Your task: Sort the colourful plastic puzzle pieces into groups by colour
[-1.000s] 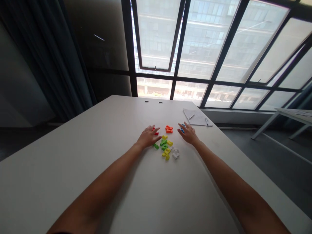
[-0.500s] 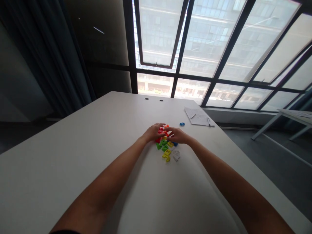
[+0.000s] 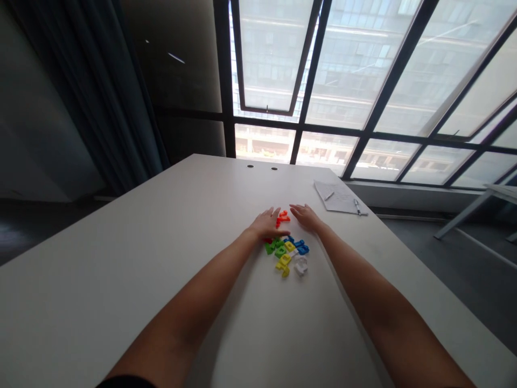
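Note:
A small heap of coloured plastic pieces lies on the white table (image 3: 161, 258): orange pieces (image 3: 283, 218) farthest, green ones (image 3: 273, 248), yellow ones (image 3: 285, 261), blue ones (image 3: 301, 247) and a white piece (image 3: 300, 266) nearest me. My left hand (image 3: 266, 224) lies flat with fingers stretched out, just left of the orange pieces and over the far edge of the heap. My right hand (image 3: 306, 216) rests open on the table, just right of the orange pieces. Neither hand holds anything.
A sheet of paper (image 3: 338, 197) with a pen (image 3: 357, 206) lies at the far right of the table. Two small round holes (image 3: 262, 167) sit near the far edge. Large windows rise behind; another table's legs (image 3: 464, 218) stand at right.
Both hands came together over the heap, then spread flat on either side of the orange pieces. A blue piece that lay apart at the far right is now in the heap.

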`<state>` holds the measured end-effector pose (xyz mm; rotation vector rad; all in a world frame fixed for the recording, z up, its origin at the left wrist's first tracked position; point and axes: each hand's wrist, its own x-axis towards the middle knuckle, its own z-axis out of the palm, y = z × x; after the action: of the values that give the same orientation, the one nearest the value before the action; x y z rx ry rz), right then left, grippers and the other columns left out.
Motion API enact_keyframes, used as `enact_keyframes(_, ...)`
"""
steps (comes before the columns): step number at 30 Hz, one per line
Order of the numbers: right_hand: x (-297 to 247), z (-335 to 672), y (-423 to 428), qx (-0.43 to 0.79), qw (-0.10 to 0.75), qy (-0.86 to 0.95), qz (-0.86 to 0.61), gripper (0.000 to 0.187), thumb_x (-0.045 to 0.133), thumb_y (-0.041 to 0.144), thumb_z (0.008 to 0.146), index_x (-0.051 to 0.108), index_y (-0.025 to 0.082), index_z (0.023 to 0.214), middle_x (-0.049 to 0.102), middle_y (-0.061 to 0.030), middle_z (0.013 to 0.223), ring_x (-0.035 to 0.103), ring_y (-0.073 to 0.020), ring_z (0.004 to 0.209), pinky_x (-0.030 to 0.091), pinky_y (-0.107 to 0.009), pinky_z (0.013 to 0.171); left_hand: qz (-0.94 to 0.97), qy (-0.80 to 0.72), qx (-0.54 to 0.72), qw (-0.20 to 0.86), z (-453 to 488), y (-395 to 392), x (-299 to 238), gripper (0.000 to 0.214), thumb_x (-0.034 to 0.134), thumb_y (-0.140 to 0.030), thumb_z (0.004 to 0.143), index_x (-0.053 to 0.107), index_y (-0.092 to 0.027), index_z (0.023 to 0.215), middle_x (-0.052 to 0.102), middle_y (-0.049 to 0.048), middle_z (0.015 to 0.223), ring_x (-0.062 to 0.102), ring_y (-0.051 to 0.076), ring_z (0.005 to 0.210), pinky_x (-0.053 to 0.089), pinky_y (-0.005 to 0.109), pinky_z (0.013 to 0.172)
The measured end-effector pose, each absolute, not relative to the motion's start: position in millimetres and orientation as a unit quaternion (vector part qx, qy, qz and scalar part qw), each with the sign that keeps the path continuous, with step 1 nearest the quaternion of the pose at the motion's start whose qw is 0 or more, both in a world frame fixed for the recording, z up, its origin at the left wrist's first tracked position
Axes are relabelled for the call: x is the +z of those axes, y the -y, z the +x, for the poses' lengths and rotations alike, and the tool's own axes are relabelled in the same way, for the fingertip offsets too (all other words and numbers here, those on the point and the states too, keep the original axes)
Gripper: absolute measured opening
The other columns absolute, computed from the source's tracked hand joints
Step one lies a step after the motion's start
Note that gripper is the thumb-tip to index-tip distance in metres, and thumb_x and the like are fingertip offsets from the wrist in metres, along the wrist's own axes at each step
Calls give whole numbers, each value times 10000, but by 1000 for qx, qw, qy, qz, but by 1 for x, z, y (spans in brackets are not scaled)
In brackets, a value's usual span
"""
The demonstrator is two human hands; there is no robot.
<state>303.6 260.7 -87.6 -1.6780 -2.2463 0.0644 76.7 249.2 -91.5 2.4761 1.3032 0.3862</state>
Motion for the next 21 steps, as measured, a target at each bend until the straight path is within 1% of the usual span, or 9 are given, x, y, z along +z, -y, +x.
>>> enact_keyframes(2,-87,289,-260,51,177,803,-567,471,332,440,1074,568,249,1434,643,-76,1387,589,-222,1297,406,-433,1146,878,-440,131,133,82,-249,-91,1119,716,-735,720,303,-132,1567,297,224,1620,291,387,1495,281,501,1211)
enact_keyframes(4,-84,278,-256,73,189,807,-555,454,382,447,1062,596,245,1408,696,-70,1305,647,-219,1217,476,-373,1076,883,-434,142,112,85,-246,-89,953,717,-674,757,421,-156,1500,479,198,1518,445,363,1405,366,464,1166)
enact_keyframes(6,-80,273,-247,87,196,807,-550,417,474,433,1033,627,236,1367,754,-70,1174,700,-231,1111,526,-365,1003,885,-430,155,92,85,-242,-86,737,729,-592,775,566,-198,1377,635,154,1346,572,346,1266,453,444,1086)
enact_keyframes(9,-73,278,-226,150,216,810,-525,377,629,316,949,652,233,1316,786,-48,1020,740,-219,950,579,-355,898,887,-410,200,77,76,-235,-81,470,706,-435,817,674,-244,1245,709,96,1188,632,310,1144,510,421,1005)
enact_keyframes(13,-69,299,-188,272,262,783,-494,382,649,255,909,661,233,1290,772,-66,1063,739,-211,925,622,-366,822,883,-357,264,154,58,-218,-69,308,630,-372,882,725,-268,1156,745,28,1054,688,223,963,549,339,909)
enact_keyframes(16,-72,313,-155,319,288,759,-489,408,612,376,945,635,242,1329,754,-89,1132,737,-230,949,631,-403,813,868,-335,301,210,42,-201,-59,354,562,-475,935,728,-262,1164,749,28,1077,693,209,952,550,325,908)
enact_keyframes(18,-75,318,-135,311,289,768,-480,494,600,456,951,578,258,1403,705,-104,1258,709,-251,1061,602,-448,904,872,-329,285,224,31,-191,-58,448,497,-558,967,698,-275,1249,725,47,1192,670,233,1082,523,359,984)
enact_keyframes(19,-76,317,-126,296,284,778,-476,584,622,494,933,521,266,1461,645,-118,1363,665,-272,1166,565,-476,975,882,-325,260,221,26,-187,-59,515,510,-616,949,661,-290,1317,679,61,1303,626,259,1192,491,392,1043)
enact_keyframes(21,-80,312,-112,256,252,805,-473,863,720,573,839,368,273,1568,452,-142,1557,487,-327,1388,438,-533,1118,906,-317,195,203,18,-181,-65,773,641,-737,808,558,-305,1443,523,98,1502,482,333,1376,403,471,1137)
